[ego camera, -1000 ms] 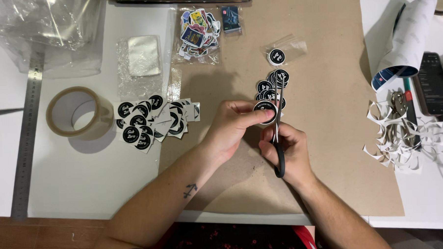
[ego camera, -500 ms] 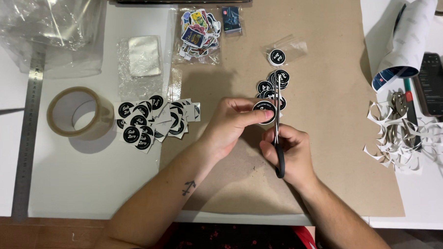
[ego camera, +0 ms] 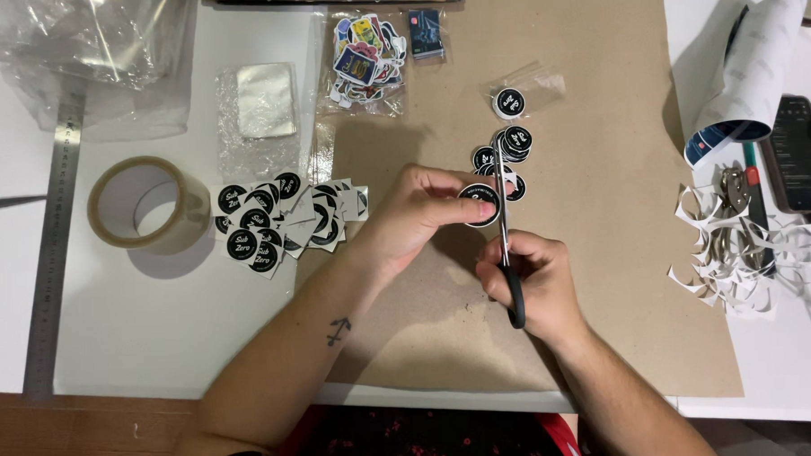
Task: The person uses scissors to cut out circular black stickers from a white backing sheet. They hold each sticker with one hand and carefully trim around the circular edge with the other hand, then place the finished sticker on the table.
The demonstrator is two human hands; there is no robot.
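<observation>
Pinching the round black sticker (ego camera: 479, 204), the left hand (ego camera: 418, 214) held it just left of the upright scissors (ego camera: 505, 242), which the right hand (ego camera: 531, 282) gripped below.

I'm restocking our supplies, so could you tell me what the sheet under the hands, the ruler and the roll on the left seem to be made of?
The sheet looks like matte brown kraft paper, flat and dull. The ruler appears to be brushed metal, grey with a soft sheen. The roll seems to be glossy tan plastic packing tape on a core.

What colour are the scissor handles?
Black: the scissors' handles sit in the right hand, shown in the head view.
</observation>
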